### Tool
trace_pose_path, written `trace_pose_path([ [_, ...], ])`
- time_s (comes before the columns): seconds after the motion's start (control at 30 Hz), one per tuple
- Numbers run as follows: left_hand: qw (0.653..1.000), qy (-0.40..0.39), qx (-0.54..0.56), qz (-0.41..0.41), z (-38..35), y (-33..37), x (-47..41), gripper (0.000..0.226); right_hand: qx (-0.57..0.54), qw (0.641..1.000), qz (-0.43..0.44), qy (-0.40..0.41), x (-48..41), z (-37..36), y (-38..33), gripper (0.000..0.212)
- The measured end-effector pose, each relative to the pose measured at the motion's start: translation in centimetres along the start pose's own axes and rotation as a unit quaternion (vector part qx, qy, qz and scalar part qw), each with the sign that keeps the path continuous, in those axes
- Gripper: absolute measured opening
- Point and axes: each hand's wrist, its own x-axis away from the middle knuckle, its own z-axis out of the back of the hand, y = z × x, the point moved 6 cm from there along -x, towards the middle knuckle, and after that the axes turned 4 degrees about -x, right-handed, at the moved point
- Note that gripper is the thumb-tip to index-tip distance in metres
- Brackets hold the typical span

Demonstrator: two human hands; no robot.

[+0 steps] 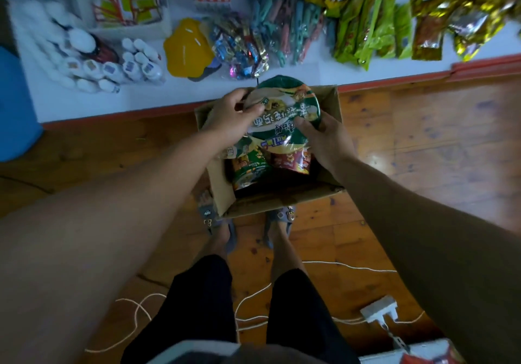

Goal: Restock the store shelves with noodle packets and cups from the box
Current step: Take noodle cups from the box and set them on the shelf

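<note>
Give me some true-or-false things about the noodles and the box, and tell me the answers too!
1. The left hand and the right hand both hold the green noodle bowl. True.
2. The cardboard box is empty. False: a green cup and a red cup are in it.
3. The cardboard box stands on the wooden floor. True.
4. The white bottles are in the box. False: they lie on the white shelf, at its left end.
</note>
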Motion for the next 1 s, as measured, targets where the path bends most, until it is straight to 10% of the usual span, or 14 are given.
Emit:
trace_pose_path([
  [0.33, 0.991, -0.034, 0.125, -0.03, 8.4, 7.5, 11.3, 0.069, -0.05, 0.997, 0.054, 0.034, 12.0, 4.7, -10.9, 0.041],
  [1.0, 0.945, 0.162, 0.282, -0.045, 24.6, 14.1, 32.8, 0.026, -0.037, 0.957, 0.28, -0.066, 33.0, 5.0, -30.7, 0.068],
])
